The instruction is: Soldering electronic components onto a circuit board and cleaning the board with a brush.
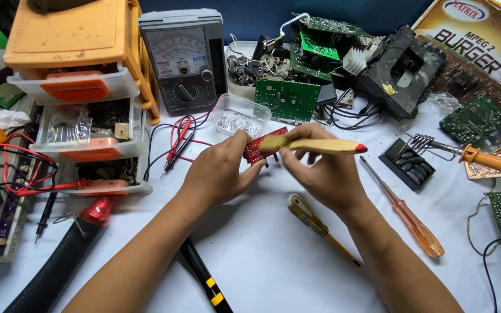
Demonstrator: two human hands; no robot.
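Observation:
My left hand (222,169) grips a small red circuit board (257,148) by its left edge, held above the white table. My right hand (326,169) holds a paintbrush with a pale wooden handle and red tip (320,145). Its bristles lie across the top of the red board. Both hands meet over the middle of the table.
An orange drawer cabinet (82,69) and an analog multimeter (184,58) stand at the back left. Green circuit boards (288,98) and a black drive (401,69) pile at the back. Screwdrivers (404,211) (320,223), a soldering iron (488,159) and a clear plastic box (240,116) lie nearby.

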